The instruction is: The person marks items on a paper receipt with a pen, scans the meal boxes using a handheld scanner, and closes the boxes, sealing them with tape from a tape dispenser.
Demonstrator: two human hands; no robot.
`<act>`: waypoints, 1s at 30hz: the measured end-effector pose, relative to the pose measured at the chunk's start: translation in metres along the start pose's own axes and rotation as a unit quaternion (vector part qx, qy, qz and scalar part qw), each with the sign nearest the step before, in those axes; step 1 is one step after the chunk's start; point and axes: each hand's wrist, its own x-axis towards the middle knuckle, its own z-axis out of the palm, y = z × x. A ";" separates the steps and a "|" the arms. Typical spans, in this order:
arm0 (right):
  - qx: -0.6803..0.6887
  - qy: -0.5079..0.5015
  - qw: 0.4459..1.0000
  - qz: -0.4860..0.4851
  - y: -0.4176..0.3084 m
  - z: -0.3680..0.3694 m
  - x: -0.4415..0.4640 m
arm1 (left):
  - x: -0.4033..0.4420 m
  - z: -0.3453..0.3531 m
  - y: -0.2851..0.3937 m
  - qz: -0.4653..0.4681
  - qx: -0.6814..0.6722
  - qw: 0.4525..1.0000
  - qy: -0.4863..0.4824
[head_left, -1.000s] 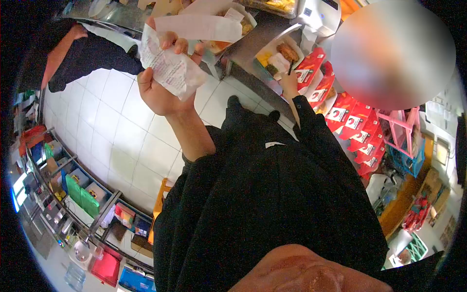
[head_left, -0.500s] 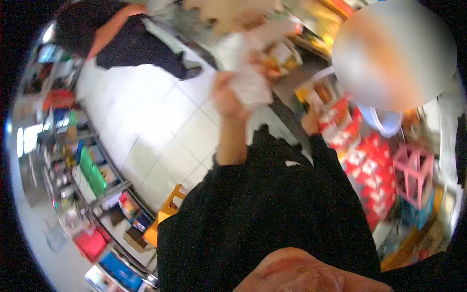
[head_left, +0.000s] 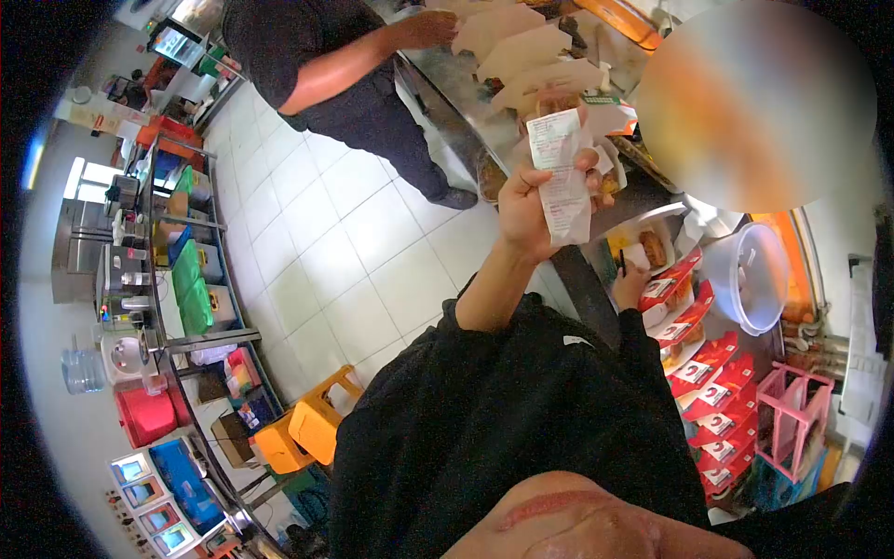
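Observation:
My left hand (head_left: 524, 216) is closed around a long printed receipt (head_left: 562, 177), its thumb on one edge and its fingertips on the other. The receipt is held up over the counter edge, with its text facing me. Lower on the right, my right hand (head_left: 630, 282) grips a slim dark pen (head_left: 622, 265), just beside an open food box (head_left: 649, 238) with browned food inside. Another food box (head_left: 610, 179) lies partly hidden behind the receipt and my left fingers.
A person in black (head_left: 279, 56) stands at upper left, one hand over open cardboard boxes (head_left: 521, 56). Red-and-white cartons (head_left: 717, 396) line the right, beside a white tub (head_left: 752, 279) and pink rack (head_left: 794, 419). A yellow stool (head_left: 317, 424) stands lower left; shelves line the left wall.
The blurred view has steadied and swung, so the surroundings sit differently. My left hand and the receipt appear farther right, with the print now legible as lines. The pen hand stays by the food box.

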 end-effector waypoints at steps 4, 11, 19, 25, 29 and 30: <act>-0.163 0.109 0.971 -0.137 0.029 0.029 0.008 | -0.005 0.000 -0.007 -0.008 0.036 0.999 0.035; 0.001 0.063 0.991 -0.117 -0.010 0.003 -0.024 | -0.013 -0.004 0.002 -0.026 0.061 0.996 0.059; -0.094 0.031 0.991 -0.089 -0.010 0.005 -0.028 | -0.005 -0.002 -0.011 -0.070 0.054 0.996 0.005; -0.062 -0.032 0.995 -0.076 -0.027 -0.008 -0.025 | 0.003 -0.007 -0.018 -0.093 0.040 0.995 -0.016; -0.036 0.027 0.995 -0.088 -0.025 0.004 -0.029 | 0.002 -0.007 -0.019 -0.087 0.024 0.996 -0.014; -0.029 0.033 0.995 -0.088 -0.022 0.007 -0.029 | 0.003 -0.006 -0.020 -0.096 0.015 0.995 -0.026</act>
